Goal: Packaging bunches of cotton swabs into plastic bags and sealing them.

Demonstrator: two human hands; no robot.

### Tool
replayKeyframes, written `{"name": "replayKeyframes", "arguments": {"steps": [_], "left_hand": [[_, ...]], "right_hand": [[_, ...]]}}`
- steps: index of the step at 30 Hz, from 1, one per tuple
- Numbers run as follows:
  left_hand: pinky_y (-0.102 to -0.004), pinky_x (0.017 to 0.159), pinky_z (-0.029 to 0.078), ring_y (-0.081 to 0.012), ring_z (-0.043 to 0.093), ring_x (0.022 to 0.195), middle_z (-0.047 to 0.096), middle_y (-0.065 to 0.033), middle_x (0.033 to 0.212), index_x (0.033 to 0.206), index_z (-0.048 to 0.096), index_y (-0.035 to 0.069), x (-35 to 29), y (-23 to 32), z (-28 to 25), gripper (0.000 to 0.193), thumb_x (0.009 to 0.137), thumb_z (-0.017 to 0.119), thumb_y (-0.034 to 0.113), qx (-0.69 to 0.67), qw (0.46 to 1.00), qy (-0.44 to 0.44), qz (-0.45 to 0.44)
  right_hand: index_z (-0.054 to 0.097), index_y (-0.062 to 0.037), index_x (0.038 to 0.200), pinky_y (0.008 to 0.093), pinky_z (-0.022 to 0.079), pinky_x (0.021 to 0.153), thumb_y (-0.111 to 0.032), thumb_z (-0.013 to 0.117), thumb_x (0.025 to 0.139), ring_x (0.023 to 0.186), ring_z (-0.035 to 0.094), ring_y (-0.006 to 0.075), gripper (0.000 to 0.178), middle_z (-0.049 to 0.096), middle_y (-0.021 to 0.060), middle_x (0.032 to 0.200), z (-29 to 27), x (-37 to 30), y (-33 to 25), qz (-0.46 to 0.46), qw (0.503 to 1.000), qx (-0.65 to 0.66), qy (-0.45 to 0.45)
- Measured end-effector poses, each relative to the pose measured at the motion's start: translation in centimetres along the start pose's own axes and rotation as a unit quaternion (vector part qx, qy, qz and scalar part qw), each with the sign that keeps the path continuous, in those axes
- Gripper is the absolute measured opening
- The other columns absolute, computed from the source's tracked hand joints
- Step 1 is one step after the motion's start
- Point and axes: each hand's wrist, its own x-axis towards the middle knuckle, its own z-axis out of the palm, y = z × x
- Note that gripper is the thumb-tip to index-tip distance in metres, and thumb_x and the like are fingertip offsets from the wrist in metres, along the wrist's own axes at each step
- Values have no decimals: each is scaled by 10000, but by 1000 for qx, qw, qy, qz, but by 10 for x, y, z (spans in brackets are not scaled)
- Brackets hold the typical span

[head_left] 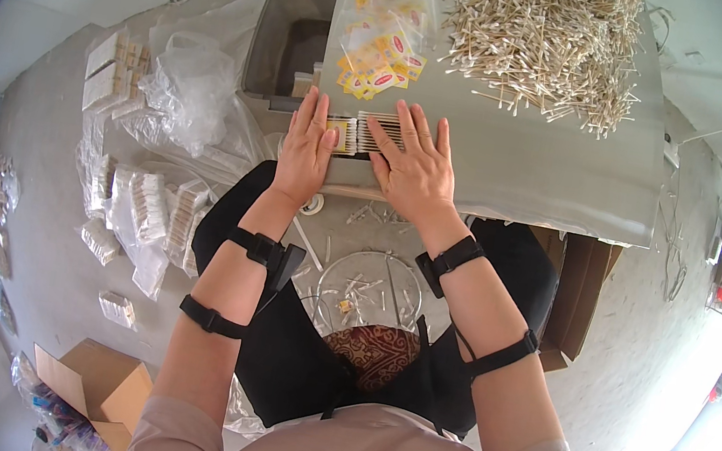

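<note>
Over my remote view, a row of cotton swabs (361, 138) sits by the table's (557, 181) near left corner.
My left grip (302, 160) is open, fingers straight, beside a yellow card (336, 134) at the row's left end; my right grip (418, 164) is open too, fingers spread over the swabs. Farther up the table's left edge, a clear bag (421, 10) holds yellow labels (367, 66), some outside it. Past that edge, a grey bin (260, 40) holds small pale items, unclear to me.
</note>
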Motion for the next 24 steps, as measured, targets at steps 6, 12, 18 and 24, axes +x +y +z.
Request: {"name": "replayKeyframes", "arguments": {"steps": [6,12,18,24], "left_hand": [[-503,1236,245,-402,303,1513,269,-245,1652,1578,317,-16,0,-2,0,585,1118,347,344,-1,1000,1,2],[-412,1236,262,-372,289,1526,265,-206,1666,1586,309,-11,-1,-3,1,573,1122,339,324,16,1000,-5,-1],[-497,1239,239,-401,305,1511,272,-247,1650,1575,321,-16,-1,-1,1,577,1118,348,335,-6,1000,-2,-4],[-494,1239,238,-400,306,1511,262,-246,1654,1576,317,-16,0,-2,2,576,1116,353,329,-7,1000,0,1]], "right_hand": [[505,-342,1516,572,147,1260,-393,532,1026,1524,334,268,494,379,88,1634,1,0,1,-4,1000,-6,-9],[519,-324,1510,550,228,1245,-322,575,1008,1500,377,267,505,419,81,1610,0,0,2,-18,1000,0,8],[505,-306,1518,524,225,1256,-321,552,1018,1506,367,244,502,426,62,1607,2,-1,1,-37,999,-9,6],[460,-151,1545,510,191,1268,-330,528,1027,1503,372,235,552,439,49,1602,3,-1,2,-23,1000,-8,6]]}}
